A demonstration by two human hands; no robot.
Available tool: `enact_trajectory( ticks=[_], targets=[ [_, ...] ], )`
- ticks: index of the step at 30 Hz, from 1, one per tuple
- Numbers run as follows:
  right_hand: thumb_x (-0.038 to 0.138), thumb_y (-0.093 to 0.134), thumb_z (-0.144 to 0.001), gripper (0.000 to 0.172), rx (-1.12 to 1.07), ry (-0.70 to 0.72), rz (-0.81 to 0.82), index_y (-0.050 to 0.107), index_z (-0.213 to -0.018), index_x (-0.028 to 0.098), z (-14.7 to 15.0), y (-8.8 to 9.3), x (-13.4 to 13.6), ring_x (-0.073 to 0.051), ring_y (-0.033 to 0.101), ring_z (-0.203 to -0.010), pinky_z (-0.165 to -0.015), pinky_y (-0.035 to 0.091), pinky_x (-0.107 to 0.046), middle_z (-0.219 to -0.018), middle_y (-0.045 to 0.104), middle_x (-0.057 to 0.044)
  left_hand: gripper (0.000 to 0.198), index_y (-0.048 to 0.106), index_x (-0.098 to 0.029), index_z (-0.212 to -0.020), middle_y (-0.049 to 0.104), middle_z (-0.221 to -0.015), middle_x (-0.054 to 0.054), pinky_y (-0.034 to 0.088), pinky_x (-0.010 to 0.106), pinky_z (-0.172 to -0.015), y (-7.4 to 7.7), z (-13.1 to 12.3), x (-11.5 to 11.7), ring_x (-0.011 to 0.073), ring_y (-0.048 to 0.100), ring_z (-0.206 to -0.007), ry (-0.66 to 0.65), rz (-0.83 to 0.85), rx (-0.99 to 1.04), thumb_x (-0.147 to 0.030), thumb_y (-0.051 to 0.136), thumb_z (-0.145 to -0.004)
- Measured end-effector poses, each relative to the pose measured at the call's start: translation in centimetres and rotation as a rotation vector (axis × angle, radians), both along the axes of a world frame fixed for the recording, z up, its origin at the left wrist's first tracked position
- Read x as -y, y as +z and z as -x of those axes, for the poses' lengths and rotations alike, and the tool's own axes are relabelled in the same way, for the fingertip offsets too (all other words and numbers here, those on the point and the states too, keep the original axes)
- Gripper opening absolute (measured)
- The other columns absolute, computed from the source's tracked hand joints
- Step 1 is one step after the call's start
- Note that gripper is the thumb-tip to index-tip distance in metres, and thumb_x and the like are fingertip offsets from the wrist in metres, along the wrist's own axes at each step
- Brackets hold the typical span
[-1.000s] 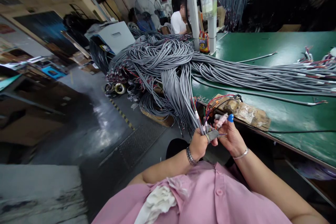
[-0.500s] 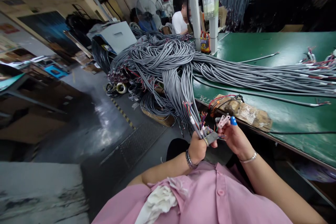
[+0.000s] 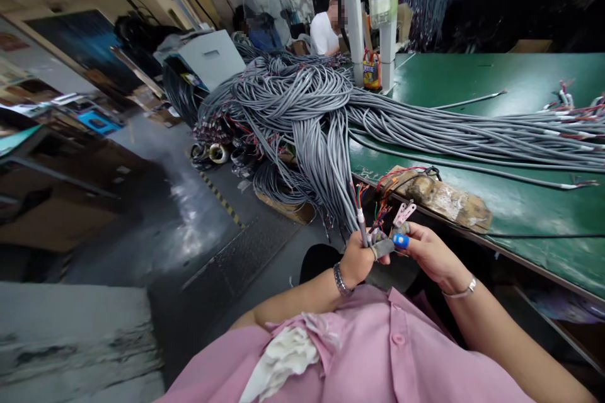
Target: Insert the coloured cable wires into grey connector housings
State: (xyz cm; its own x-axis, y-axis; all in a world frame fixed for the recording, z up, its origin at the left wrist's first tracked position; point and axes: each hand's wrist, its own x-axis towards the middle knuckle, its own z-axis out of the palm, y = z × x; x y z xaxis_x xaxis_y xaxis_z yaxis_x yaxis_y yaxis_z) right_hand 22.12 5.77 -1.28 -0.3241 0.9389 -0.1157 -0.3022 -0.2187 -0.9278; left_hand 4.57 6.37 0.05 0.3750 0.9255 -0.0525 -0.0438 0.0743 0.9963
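In the head view, our left hand (image 3: 358,259) is closed tight around the grey cable ends (image 3: 362,221), and their little coloured wires stick up just above it. Our right hand (image 3: 428,252) touches it and pinches 2 pink clips (image 3: 404,213). The big cable pile (image 3: 312,113) hangs off the green table (image 3: 496,75) right behind. A brown pad (image 3: 444,198) lies near.

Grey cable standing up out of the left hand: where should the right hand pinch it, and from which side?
Pinch the grey cable on its jacket, between the left hand and the white band, coming in from the right, where the right hand is. The stretch stands nearly upright there; above it the coloured wires splay loose, and the hanging bundle crowds the left.
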Motion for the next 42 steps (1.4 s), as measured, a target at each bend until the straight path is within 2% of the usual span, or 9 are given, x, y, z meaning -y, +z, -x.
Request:
enact_trajectory(
  ticks=[4, 11, 16, 19, 22, 27, 32, 36, 42],
  targets=[
    [0.028, 0.074, -0.076, 0.014, -0.056, -0.073, 0.023, 0.065, -0.080, 0.018, 0.4, -0.2, 0.4, -0.012, 0.052, -0.062, -0.062, 0.038, -0.027, -0.072, 0.064, 0.000, 0.040, 0.062, -0.013, -0.055, 0.060, -0.051, 0.003, 0.044, 0.026, -0.056, -0.3, 0.0, -0.2, 0.0118, 0.054, -0.049, 0.002, 0.027, 0.033, -0.047, 0.069, -0.076],
    [0.024, 0.074, -0.072, 0.012, -0.306, -0.161, 0.300, 0.062, -0.076, 0.021, 1.8, -0.5, 0.6, -0.012, 0.056, -0.060, -0.061, 0.044, -0.026, -0.066, 0.061, 0.002, 0.038, 0.060, -0.013, -0.055, 0.059, -0.051, 0.003, 0.043, 0.025, -0.055, -0.2, 0.0, -0.2, 0.0107, 0.052, -0.048, -0.015, 0.051, 0.036, -0.043, 0.070, -0.075],
    [0.027, 0.071, -0.074, 0.009, -0.473, -0.250, 0.448, 0.064, -0.074, 0.021, 0.6, -1.7, 0.1, -0.010, 0.053, -0.059, -0.059, 0.047, -0.024, -0.066, 0.058, 0.002, 0.033, 0.060, -0.013, -0.058, 0.059, -0.050, 0.002, 0.042, 0.024, -0.052, -0.1, 0.4, 0.1, 0.0103, 0.052, -0.046, 0.042, 0.090, 0.050, -0.039, 0.073, -0.072],
    [0.033, 0.070, -0.077, 0.015, -0.410, -0.151, 0.412, 0.068, -0.083, 0.020, 0.0, -1.4, 0.6, -0.012, 0.056, -0.068, -0.063, 0.049, -0.026, -0.080, 0.063, -0.001, 0.033, 0.060, -0.013, -0.058, 0.059, -0.050, 0.002, 0.042, 0.024, -0.052, -0.2, 0.6, 0.2, 0.0100, 0.051, -0.047, 0.066, 0.073, 0.036, -0.040, 0.072, -0.074],
    [0.037, 0.072, -0.078, 0.019, -0.248, -0.062, 0.303, 0.067, -0.082, 0.019, 0.4, -0.5, 1.3, -0.011, 0.053, -0.065, -0.061, 0.046, -0.025, -0.073, 0.059, 0.000, 0.035, 0.061, -0.013, -0.057, 0.059, -0.052, 0.002, 0.043, 0.024, -0.054, -0.3, 0.6, 0.2, 0.0105, 0.053, -0.049, 0.047, 0.031, 0.017, -0.041, 0.070, -0.075],
    [0.033, 0.078, -0.073, 0.021, -0.036, -0.128, 0.172, 0.062, -0.076, 0.018, 1.3, -0.4, 1.5, -0.011, 0.049, -0.061, -0.059, 0.039, -0.025, -0.067, 0.058, 0.002, 0.033, 0.061, -0.013, -0.058, 0.061, -0.053, 0.003, 0.044, 0.025, -0.056, -0.3, 0.6, 0.2, 0.0110, 0.054, -0.051, 0.016, -0.014, -0.019, -0.039, 0.069, -0.077],
    [0.030, 0.077, -0.072, 0.019, -0.041, -0.172, 0.162, 0.062, -0.074, 0.019, 1.6, -1.3, 1.5, -0.011, 0.050, -0.061, -0.059, 0.037, -0.026, -0.068, 0.059, 0.002, 0.034, 0.061, -0.013, -0.059, 0.061, -0.054, 0.003, 0.045, 0.025, -0.057, -0.3, 0.8, 0.3, 0.0114, 0.055, -0.052, 0.009, -0.015, -0.033, -0.040, 0.069, -0.077],
    [0.033, 0.076, -0.074, 0.019, -0.063, -0.167, 0.173, 0.063, -0.079, 0.020, 1.8, -1.1, 1.6, -0.012, 0.051, -0.062, -0.059, 0.038, -0.026, -0.068, 0.060, 0.002, 0.036, 0.061, -0.013, -0.058, 0.061, -0.053, 0.003, 0.045, 0.025, -0.057, -0.2, 0.7, 0.2, 0.0118, 0.055, -0.052, 0.005, -0.014, -0.039, -0.043, 0.070, -0.076],
    [0.030, 0.078, -0.072, 0.019, -0.150, -0.153, 0.198, 0.063, -0.074, 0.019, 2.0, -1.0, 1.6, -0.012, 0.052, -0.060, -0.058, 0.039, -0.026, -0.065, 0.060, 0.002, 0.038, 0.062, -0.013, -0.056, 0.061, -0.052, 0.004, 0.045, 0.024, -0.055, -0.1, 0.6, 0.2, 0.0117, 0.054, -0.051, 0.018, -0.012, -0.053, -0.045, 0.070, -0.075]
  ],
)
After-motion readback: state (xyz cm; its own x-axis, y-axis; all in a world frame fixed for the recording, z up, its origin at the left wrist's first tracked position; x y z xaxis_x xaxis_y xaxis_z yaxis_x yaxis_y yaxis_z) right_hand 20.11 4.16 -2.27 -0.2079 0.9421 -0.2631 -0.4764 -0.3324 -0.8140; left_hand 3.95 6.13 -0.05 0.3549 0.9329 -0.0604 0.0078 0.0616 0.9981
